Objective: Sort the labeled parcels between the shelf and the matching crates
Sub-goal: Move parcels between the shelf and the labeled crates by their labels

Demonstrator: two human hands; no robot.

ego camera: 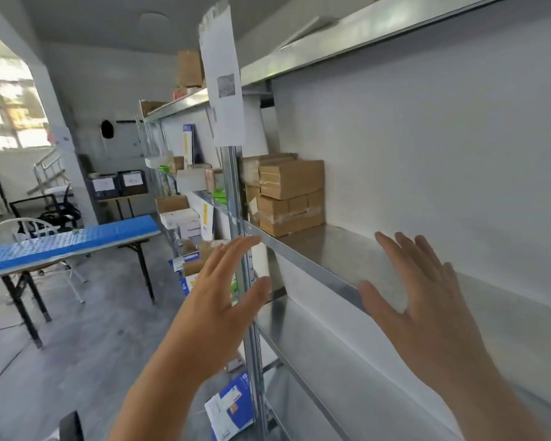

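A metal shelf unit [312,249] runs along the right wall. Several brown cardboard parcels [288,195] are stacked at the left end of its middle board, against an upright post. My left hand [218,297] is raised in front of that post with straight, spread fingers and holds nothing. My right hand [427,300] hovers over the bare stretch of the same board, fingers straight and apart, empty too. Two dark crates [118,184] with white labels stand on a table at the far wall.
A blue perforated table [67,241] on black legs stands to the left, chairs behind it. More boxes fill the farther shelf bays [188,214]. A blue-and-white parcel [231,409] lies low by the post. A paper sheet [223,81] hangs on the upright.
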